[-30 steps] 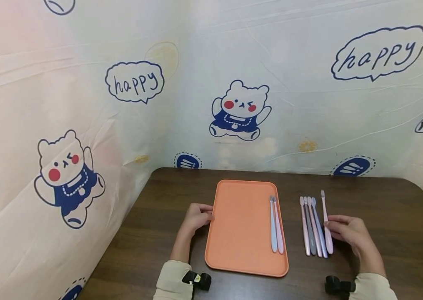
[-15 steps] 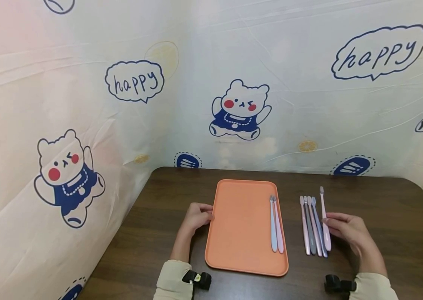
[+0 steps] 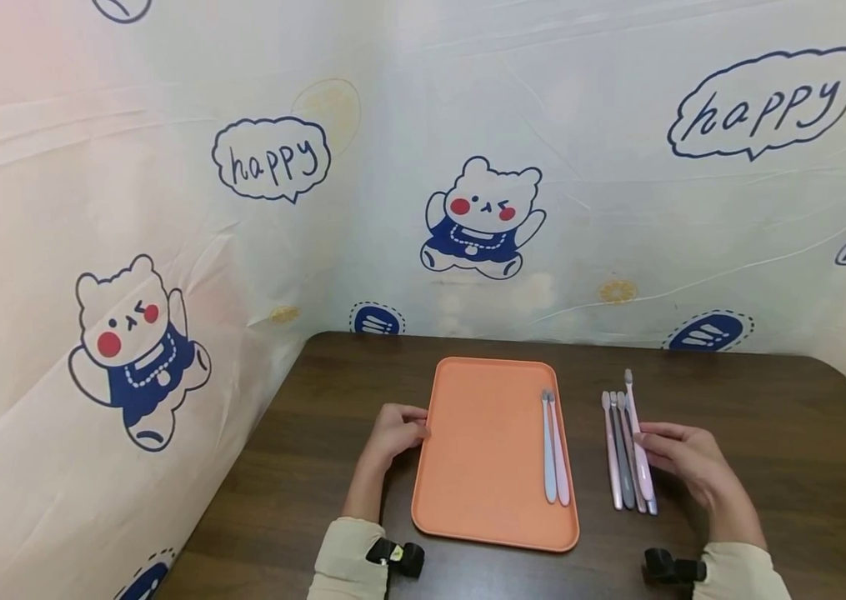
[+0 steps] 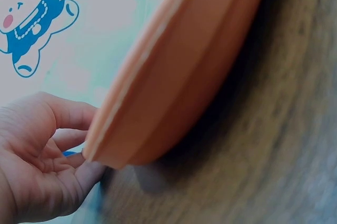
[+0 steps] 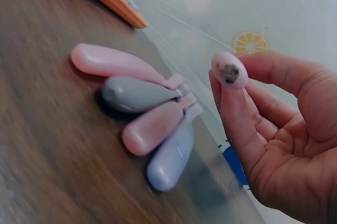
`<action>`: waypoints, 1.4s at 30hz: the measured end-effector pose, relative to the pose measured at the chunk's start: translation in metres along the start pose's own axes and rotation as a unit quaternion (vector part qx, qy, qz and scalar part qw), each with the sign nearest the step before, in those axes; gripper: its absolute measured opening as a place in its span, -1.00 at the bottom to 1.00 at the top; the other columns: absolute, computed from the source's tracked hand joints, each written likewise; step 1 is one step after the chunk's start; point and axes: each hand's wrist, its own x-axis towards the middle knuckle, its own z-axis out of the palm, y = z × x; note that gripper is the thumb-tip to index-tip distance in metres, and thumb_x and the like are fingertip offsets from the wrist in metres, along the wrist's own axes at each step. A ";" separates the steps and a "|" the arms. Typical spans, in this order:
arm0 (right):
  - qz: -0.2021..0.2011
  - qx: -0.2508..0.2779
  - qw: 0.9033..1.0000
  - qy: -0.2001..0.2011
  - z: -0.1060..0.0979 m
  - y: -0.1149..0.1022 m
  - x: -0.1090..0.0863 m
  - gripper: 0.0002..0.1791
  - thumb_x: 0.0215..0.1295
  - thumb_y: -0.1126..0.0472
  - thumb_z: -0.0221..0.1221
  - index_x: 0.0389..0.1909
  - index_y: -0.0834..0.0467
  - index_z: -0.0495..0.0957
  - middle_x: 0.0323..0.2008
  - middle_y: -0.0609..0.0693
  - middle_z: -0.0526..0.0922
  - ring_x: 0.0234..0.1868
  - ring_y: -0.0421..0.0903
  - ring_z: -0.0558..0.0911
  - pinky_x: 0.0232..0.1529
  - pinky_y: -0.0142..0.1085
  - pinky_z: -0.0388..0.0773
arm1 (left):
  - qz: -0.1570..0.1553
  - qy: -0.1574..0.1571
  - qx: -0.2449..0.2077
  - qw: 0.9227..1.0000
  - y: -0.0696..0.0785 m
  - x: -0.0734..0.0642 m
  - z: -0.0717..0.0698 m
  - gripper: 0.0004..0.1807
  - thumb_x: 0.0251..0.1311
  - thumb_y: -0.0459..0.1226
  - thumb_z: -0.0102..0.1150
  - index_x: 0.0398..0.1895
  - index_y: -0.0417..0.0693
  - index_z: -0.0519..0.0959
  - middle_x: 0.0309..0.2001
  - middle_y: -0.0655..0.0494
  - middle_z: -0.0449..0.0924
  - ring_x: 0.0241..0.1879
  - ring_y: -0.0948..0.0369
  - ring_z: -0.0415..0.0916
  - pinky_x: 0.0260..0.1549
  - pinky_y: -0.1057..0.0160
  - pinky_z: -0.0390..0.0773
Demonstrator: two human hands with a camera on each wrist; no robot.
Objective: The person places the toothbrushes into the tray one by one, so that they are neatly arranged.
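Note:
My right hand (image 3: 693, 462) pinches a pink toothbrush (image 3: 643, 471) between thumb and fingers, lifted over a row on the table. In the right wrist view that row shows a pink toothbrush (image 5: 113, 63), a grey toothbrush (image 5: 139, 93), a second pink toothbrush (image 5: 151, 129) and a blue toothbrush (image 5: 171, 161), side by side. At the orange tray's (image 3: 483, 467) left edge, my left hand (image 3: 394, 429) grips the rim between thumb and fingers. Along the tray's right side lie a light blue toothbrush (image 3: 549, 471) and a pink one.
Everything stands on a dark wooden table (image 3: 790, 433). A pale curtain (image 3: 580, 125) printed with bears hangs behind and to the left. Black straps with small cameras (image 3: 409, 560) sit on both wrists.
My right hand has raised the pink toothbrush and carried it left, from beside the row to above it. The left hand stays at the tray's edge.

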 end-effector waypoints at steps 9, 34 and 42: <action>-0.023 -0.019 1.000 -0.005 0.015 -0.005 0.001 -0.60 0.35 0.22 0.29 0.10 0.39 0.62 -0.26 -0.23 0.65 -0.27 -0.38 0.63 -0.19 -0.45 0.68 | -0.004 0.002 -0.004 1.000 -0.001 -0.001 0.000 -0.65 0.05 -0.51 0.22 -0.03 -0.41 0.68 -0.12 -0.25 0.75 -0.32 0.22 0.66 -0.35 0.29 0.67; -0.035 -0.069 0.997 -0.009 0.050 -0.016 0.001 -0.41 0.37 0.20 0.26 0.27 0.52 0.44 -0.15 -0.13 0.72 -0.24 -0.41 0.63 -0.14 -0.43 0.68 | -0.017 0.003 -0.030 0.999 -0.001 0.000 -0.001 -0.64 0.05 -0.52 0.26 -0.02 -0.43 0.67 -0.09 -0.27 0.73 -0.25 0.21 0.67 -0.30 0.26 0.71; -0.036 -0.086 0.996 -0.004 0.066 -0.017 0.003 -0.42 0.38 0.18 0.26 0.27 0.48 0.46 0.03 0.14 0.70 -0.18 -0.36 0.64 -0.09 -0.37 0.71 | -0.018 0.003 -0.034 0.999 -0.003 0.002 0.000 -0.65 0.05 -0.53 0.26 -0.03 -0.43 0.67 -0.10 -0.27 0.73 -0.25 0.21 0.67 -0.29 0.26 0.71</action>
